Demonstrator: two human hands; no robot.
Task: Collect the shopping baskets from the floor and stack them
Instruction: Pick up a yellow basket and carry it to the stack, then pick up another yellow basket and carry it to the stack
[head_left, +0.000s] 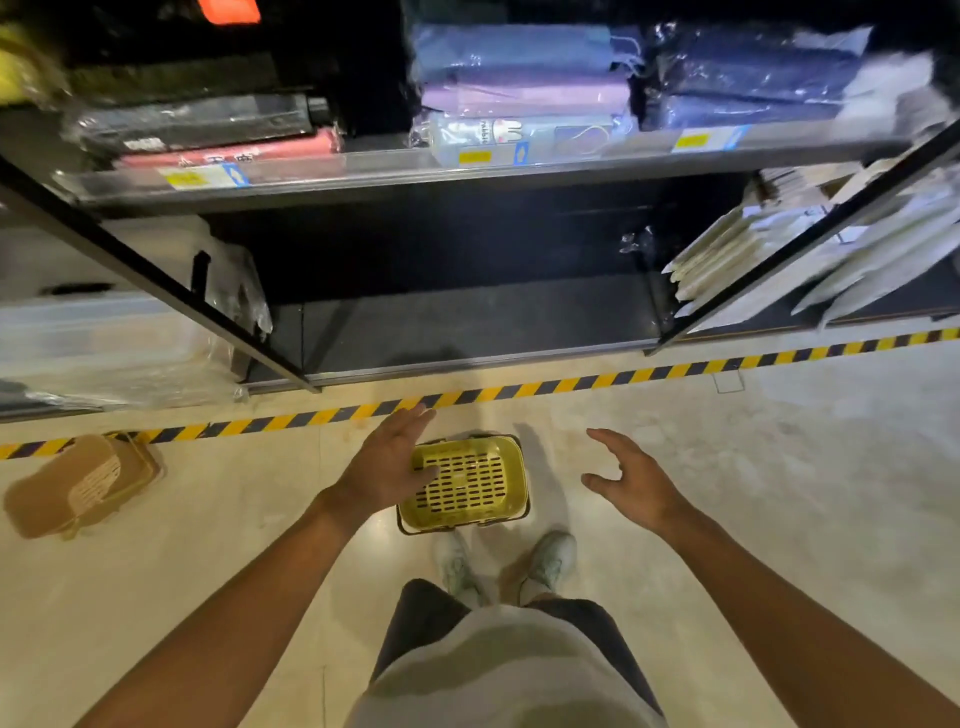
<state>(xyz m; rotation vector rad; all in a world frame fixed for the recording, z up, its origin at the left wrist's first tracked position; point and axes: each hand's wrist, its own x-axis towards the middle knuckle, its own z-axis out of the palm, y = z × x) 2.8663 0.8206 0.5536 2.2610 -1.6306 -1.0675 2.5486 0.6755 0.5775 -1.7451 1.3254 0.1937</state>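
A yellow shopping basket (470, 483) stands upright on the pale floor just ahead of my shoes, its slotted bottom showing. My left hand (387, 465) hovers over the basket's left rim, palm down, fingers spread, holding nothing. My right hand (631, 478) is open in the air to the right of the basket, apart from it. A brown shopping basket (83, 486) lies tipped on its side on the floor at the far left, near the striped tape.
A yellow-and-black striped tape line (571, 384) runs across the floor in front of dark store shelving (415, 176) holding wrapped goods. Clear plastic bins (104, 332) sit at the lower left. My shoes (550, 558) stand right behind the yellow basket.
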